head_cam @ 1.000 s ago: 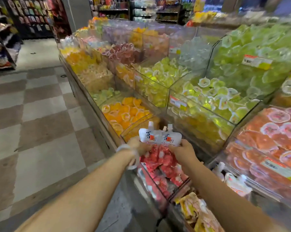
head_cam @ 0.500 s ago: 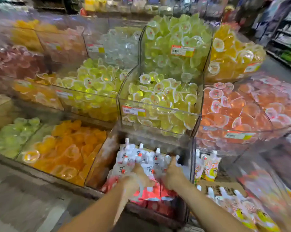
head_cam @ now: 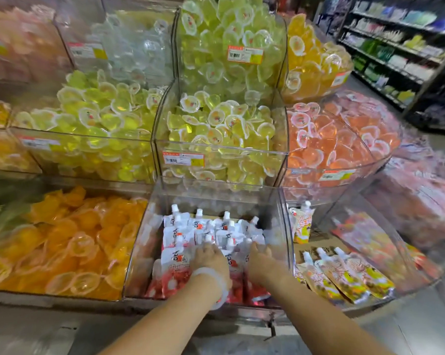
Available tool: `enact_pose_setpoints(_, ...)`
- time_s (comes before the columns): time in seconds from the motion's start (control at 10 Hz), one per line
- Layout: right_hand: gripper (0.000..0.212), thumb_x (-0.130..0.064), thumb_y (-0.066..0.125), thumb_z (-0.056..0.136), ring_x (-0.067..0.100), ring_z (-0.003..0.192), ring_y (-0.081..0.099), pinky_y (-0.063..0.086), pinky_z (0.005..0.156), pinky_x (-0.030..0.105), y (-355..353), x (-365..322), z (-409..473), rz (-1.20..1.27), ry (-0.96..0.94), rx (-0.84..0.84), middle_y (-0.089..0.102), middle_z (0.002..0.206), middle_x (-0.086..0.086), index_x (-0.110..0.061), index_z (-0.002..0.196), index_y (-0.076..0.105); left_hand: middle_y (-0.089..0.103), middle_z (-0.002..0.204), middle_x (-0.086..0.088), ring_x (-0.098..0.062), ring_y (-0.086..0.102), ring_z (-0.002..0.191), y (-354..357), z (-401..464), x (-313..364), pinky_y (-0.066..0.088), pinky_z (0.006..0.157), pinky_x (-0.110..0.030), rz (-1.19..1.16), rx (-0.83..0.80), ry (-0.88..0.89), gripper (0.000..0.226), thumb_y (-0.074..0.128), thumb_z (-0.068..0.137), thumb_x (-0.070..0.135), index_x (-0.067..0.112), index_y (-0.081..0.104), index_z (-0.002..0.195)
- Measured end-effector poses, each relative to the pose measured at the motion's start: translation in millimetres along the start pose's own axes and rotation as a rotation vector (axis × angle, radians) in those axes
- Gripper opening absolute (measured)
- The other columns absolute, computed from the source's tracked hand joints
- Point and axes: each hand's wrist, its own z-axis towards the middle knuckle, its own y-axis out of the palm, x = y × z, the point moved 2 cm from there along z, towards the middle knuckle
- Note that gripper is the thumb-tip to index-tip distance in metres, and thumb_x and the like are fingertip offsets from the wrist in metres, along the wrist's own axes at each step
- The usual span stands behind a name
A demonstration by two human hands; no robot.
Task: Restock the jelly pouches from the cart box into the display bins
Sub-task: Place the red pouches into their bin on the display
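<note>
Low in the middle of the frame, both hands were down inside the clear display bin (head_cam: 284, 226) that held the red-and-white jelly pouches (head_cam: 180, 237). The left hand (head_cam: 208, 260) lay palm-down on the front row, its fingers bent over the tops of the pouches; the right hand (head_cam: 258, 257) did the same just beside it, toward the bin's right wall. Whether either grip had closed round a pouch or only pressed on the pack could not be told, since the fingertips were hidden among the spouts. A pale bracelet (head_cam: 217, 283) circled the left wrist.

The pouches stood upright in tight rows, white spouts up and red printed bottoms toward the front wall, probably so that labels face the shopper and more fit in. The hands sat at the nearest row, which suggested they were settling or squaring a fresh batch against those behind. So the pouches lay directly beneath and ahead of both grips, touching the palms, with the back rows beyond the fingertips.

Right of this bin, yellow-and-orange pouches (head_cam: 344, 275) lay slanted in their own compartment. Left of it sat a bin of orange jelly cups (head_cam: 70, 239); above, yellow-green jelly cups (head_cam: 216, 124) filled the upper tier. The cart box was out of view.
</note>
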Motion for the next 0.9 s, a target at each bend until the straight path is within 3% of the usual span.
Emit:
enact_pose_setpoints(0.1,0.055,-0.016,0.033,0.098,0.039,0.139,0.026,0.027,0.111,0.046,9,4,-8,-0.033,-0.017,0.101,0.019,0.153,0.021,-0.008,0.149,0.014,0.001,0.158,-0.012,-0.031,0.002,0.146,4,-4,5,0.007,0.119,-0.042,0.103,0.060,0.077,0.084,0.056,0.091,0.030,0.007,0.002,0.151)
enact_pose_setpoints(0.2,0.054,-0.015,0.033,0.098,0.039,0.139,0.025,0.033,0.107,0.044,9,3,-13,-0.114,-0.008,0.105,0.013,0.154,0.022,-0.008,0.149,0.016,0.011,0.157,-0.011,-0.030,0.008,0.145,3,-7,9,0.013,0.119,-0.041,0.119,0.050,0.231,0.070,0.052,0.092,0.023,0.006,0.016,0.150)
enact_pose_setpoints(0.3,0.059,-0.008,0.037,0.095,0.039,0.135,0.030,0.040,0.100,0.039,6,-4,-16,-0.151,-0.023,0.125,0.013,0.150,0.021,-0.008,0.149,0.013,0.009,0.159,-0.011,-0.029,0.007,0.147,0,-7,-1,0.011,0.120,-0.043,0.144,-0.016,0.289,0.075,0.053,0.091,0.034,0.006,0.016,0.150)
enact_pose_setpoints(0.4,0.055,-0.006,0.044,0.093,0.035,0.133,0.034,0.040,0.101,0.037,0,-1,-9,-0.125,-0.008,0.043,0.025,0.145,0.018,-0.004,0.143,0.022,0.026,0.151,-0.010,-0.029,0.023,0.141,-5,-10,-9,0.026,0.114,-0.043,0.112,-0.039,0.328,0.071,0.057,0.088,0.039,0.006,0.030,0.145)
enact_pose_setpoints(0.5,0.042,-0.014,0.059,0.087,0.033,0.129,0.041,0.038,0.103,0.035,-18,1,-4,0.005,0.003,-0.008,0.036,0.141,0.018,-0.007,0.127,0.046,0.028,0.149,-0.006,-0.026,0.025,0.139,-4,-7,-13,0.030,0.112,-0.043,0.077,-0.022,0.344,0.068,0.060,0.087,0.038,0.008,0.036,0.142)
enact_pose_setpoints(0.6,0.026,-0.010,0.054,0.090,0.028,0.118,0.053,0.046,0.087,0.029,-33,1,-1,0.022,0.017,-0.118,0.051,0.133,0.019,-0.001,0.114,0.055,0.023,0.154,-0.006,-0.024,0.020,0.142,-3,-7,-17,0.027,0.115,-0.042,0.037,0.014,0.346,0.074,0.064,0.084,0.041,0.008,0.033,0.143)
enact_pose_setpoints(0.7,0.042,0.002,0.054,0.086,0.024,0.106,0.056,0.045,0.067,0.023,-32,5,10,0.006,-0.017,-0.171,0.052,0.131,0.023,0.009,0.127,0.046,0.027,0.151,-0.004,-0.023,0.024,0.141,-2,-9,-21,0.028,0.115,-0.042,0.007,0.037,0.336,0.080,0.065,0.081,0.047,0.008,0.033,0.143)
enact_pose_setpoints(0.8,0.040,-0.003,0.050,0.089,0.030,0.125,0.047,0.043,0.093,0.034,-24,1,7,-0.127,-0.039,-0.114,0.050,0.132,0.019,0.001,0.129,0.046,0.032,0.148,-0.006,-0.024,0.029,0.138,-2,-9,-23,0.031,0.113,-0.042,0.020,0.024,0.318,0.076,0.065,0.081,0.047,0.008,0.039,0.140)
enact_pose_setpoints(0.9,0.045,-0.004,0.046,0.091,0.034,0.137,0.026,0.041,0.104,0.040,-6,-3,6,-0.283,-0.108,-0.079,0.039,0.140,0.022,0.001,0.135,0.039,0.035,0.145,-0.006,-0.024,0.031,0.136,-4,-8,-22,0.033,0.112,-0.041,0.029,0.019,0.310,0.074,0.065,0.080,0.047,0.008,0.042,0.138)
